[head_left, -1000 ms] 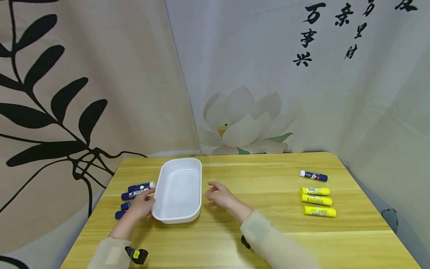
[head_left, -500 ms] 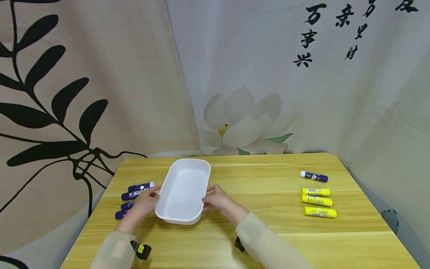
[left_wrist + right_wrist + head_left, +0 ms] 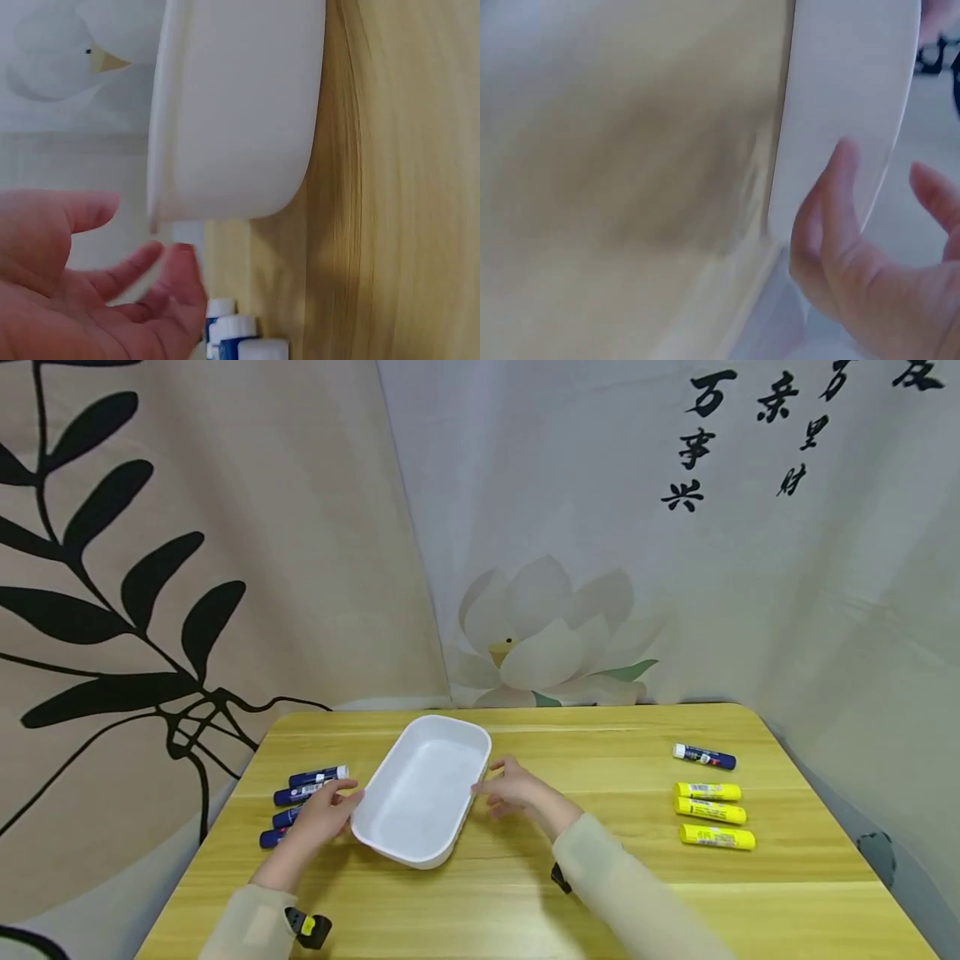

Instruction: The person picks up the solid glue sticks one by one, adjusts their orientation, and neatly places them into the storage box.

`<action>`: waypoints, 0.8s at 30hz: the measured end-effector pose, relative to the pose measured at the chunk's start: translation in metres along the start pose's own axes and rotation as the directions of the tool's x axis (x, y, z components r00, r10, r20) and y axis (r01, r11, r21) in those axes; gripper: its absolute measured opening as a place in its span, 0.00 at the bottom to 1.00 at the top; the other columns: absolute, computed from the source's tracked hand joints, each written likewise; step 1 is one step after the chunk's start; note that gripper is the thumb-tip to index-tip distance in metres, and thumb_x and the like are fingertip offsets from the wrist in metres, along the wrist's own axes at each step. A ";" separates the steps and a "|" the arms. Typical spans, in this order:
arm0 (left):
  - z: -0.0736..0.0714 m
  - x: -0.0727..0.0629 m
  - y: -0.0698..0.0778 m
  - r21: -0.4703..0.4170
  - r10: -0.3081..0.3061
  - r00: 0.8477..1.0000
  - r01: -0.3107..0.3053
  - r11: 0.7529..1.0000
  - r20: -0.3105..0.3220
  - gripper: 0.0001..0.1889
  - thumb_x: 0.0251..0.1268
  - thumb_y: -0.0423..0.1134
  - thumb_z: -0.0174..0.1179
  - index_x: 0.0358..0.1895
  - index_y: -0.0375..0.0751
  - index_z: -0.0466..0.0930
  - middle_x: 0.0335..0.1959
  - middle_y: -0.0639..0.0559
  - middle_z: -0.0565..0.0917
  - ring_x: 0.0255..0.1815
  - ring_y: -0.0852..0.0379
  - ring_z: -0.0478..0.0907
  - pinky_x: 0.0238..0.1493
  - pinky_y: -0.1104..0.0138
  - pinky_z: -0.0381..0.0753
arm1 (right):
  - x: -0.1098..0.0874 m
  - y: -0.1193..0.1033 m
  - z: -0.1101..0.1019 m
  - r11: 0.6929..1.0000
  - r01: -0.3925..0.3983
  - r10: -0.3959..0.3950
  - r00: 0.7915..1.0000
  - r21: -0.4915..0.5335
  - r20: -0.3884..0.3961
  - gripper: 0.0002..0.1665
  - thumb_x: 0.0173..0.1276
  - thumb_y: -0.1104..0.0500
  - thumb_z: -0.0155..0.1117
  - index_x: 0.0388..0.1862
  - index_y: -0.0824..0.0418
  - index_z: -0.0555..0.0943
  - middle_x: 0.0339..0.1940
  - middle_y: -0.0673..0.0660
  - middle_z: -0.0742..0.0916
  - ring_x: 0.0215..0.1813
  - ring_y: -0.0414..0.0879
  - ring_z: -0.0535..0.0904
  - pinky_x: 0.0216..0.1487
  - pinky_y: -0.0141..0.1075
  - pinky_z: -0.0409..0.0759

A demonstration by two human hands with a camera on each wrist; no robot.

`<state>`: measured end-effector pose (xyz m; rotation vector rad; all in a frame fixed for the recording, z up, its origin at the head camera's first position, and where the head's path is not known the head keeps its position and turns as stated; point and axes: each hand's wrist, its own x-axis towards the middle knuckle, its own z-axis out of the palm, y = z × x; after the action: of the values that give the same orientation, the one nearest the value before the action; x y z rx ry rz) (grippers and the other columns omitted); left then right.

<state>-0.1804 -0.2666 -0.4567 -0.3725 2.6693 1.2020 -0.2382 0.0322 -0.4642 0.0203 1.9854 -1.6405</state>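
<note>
White tray (image 3: 423,793) is sitting left of centre on the table (image 3: 600,902), slanting between two loosely bent, non-gripping hands. Four blue sticks (image 3: 318,776) are lying just left, partly hidden behind the left hand (image 3: 326,814). Three yellow sticks (image 3: 717,837) and a lone blue stick (image 3: 705,756) are lying well right. Right hand (image 3: 517,791) is flanking the tray's right side, contact unclear. Tray's now sitting farther right, more turned than half a second ago.
</note>
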 end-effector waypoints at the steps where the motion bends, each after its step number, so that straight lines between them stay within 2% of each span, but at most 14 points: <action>1: -0.001 -0.004 -0.002 -0.013 -0.026 0.999 0.026 1.000 0.019 0.28 0.70 0.51 0.51 0.63 0.33 0.65 0.44 0.36 0.75 0.37 0.47 0.75 0.32 0.62 0.77 | 0.004 -0.005 -0.006 1.000 0.014 -0.014 1.000 -0.024 -0.024 0.39 0.63 0.59 0.65 0.67 0.65 0.56 0.51 0.65 0.75 0.48 0.58 0.78 0.47 0.46 0.82; 4: -0.004 -0.017 -0.006 -0.056 -0.099 0.990 0.105 0.993 0.103 0.32 0.67 0.58 0.51 0.57 0.30 0.63 0.38 0.39 0.77 0.33 0.51 0.76 0.31 0.62 0.79 | 0.019 -0.017 -0.017 0.992 0.064 -0.073 0.994 -0.108 -0.081 0.39 0.67 0.56 0.61 0.71 0.64 0.56 0.60 0.65 0.71 0.58 0.60 0.72 0.58 0.51 0.75; 6: -0.004 -0.026 -0.008 -0.091 -0.139 0.976 0.155 0.984 0.166 0.32 0.66 0.60 0.51 0.52 0.30 0.63 0.34 0.41 0.78 0.28 0.53 0.75 0.29 0.64 0.79 | 0.029 -0.024 -0.020 0.978 0.106 -0.123 0.989 -0.180 -0.084 0.38 0.69 0.55 0.57 0.73 0.63 0.55 0.65 0.65 0.69 0.63 0.61 0.69 0.61 0.52 0.72; 8: -0.002 -0.034 -0.011 -0.130 -0.150 0.964 0.181 0.975 0.221 0.31 0.65 0.60 0.52 0.47 0.30 0.64 0.30 0.43 0.78 0.24 0.55 0.75 0.27 0.66 0.79 | 0.038 -0.030 -0.020 0.956 0.136 -0.161 0.984 -0.259 -0.078 0.37 0.71 0.53 0.55 0.74 0.62 0.55 0.69 0.64 0.67 0.67 0.60 0.66 0.64 0.52 0.68; 12: 0.003 -0.043 -0.015 -0.214 -0.092 0.943 0.167 0.963 0.319 0.27 0.65 0.57 0.54 0.44 0.31 0.67 0.29 0.45 0.79 0.24 0.57 0.77 0.27 0.67 0.80 | 0.052 -0.037 -0.018 0.912 0.166 -0.210 0.975 -0.375 -0.078 0.35 0.72 0.52 0.52 0.74 0.60 0.56 0.72 0.62 0.66 0.72 0.59 0.60 0.69 0.52 0.62; 16: 0.007 -0.045 -0.017 -0.294 -0.009 0.921 0.134 0.946 0.390 0.22 0.68 0.51 0.53 0.43 0.30 0.69 0.32 0.46 0.81 0.29 0.58 0.80 0.31 0.68 0.81 | 0.061 -0.039 -0.014 0.891 0.182 -0.229 0.971 -0.416 -0.066 0.33 0.73 0.54 0.50 0.73 0.62 0.58 0.71 0.63 0.68 0.71 0.58 0.62 0.70 0.49 0.62; 18: 0.009 -0.046 -0.017 -0.333 0.007 0.920 0.135 0.933 0.392 0.19 0.69 0.48 0.52 0.43 0.30 0.70 0.32 0.47 0.81 0.31 0.58 0.81 0.32 0.69 0.82 | 0.064 -0.038 -0.012 0.880 0.198 -0.246 0.968 -0.431 -0.057 0.31 0.73 0.56 0.49 0.72 0.64 0.59 0.70 0.64 0.69 0.71 0.58 0.63 0.69 0.49 0.63; 20: 0.011 -0.045 -0.017 -0.374 0.012 0.926 0.140 0.917 0.377 0.17 0.71 0.44 0.51 0.43 0.30 0.69 0.33 0.47 0.82 0.32 0.59 0.81 0.32 0.69 0.82 | 0.064 -0.037 -0.010 0.872 0.207 -0.260 0.964 -0.443 -0.062 0.30 0.74 0.57 0.49 0.72 0.65 0.61 0.69 0.65 0.70 0.70 0.59 0.64 0.68 0.48 0.65; 24: 0.017 -0.043 -0.013 -0.460 -0.040 0.961 0.168 0.872 0.275 0.12 0.72 0.37 0.47 0.46 0.29 0.63 0.33 0.45 0.81 0.31 0.58 0.82 0.32 0.68 0.83 | 0.061 -0.035 -0.010 0.866 0.198 -0.274 0.956 -0.460 -0.106 0.28 0.73 0.58 0.49 0.70 0.64 0.64 0.66 0.66 0.73 0.66 0.59 0.68 0.65 0.49 0.69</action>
<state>-0.1340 -0.2560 -0.4650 -0.3926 2.0811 1.7405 -0.3061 0.0126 -0.4577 -0.2779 2.5415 -1.3138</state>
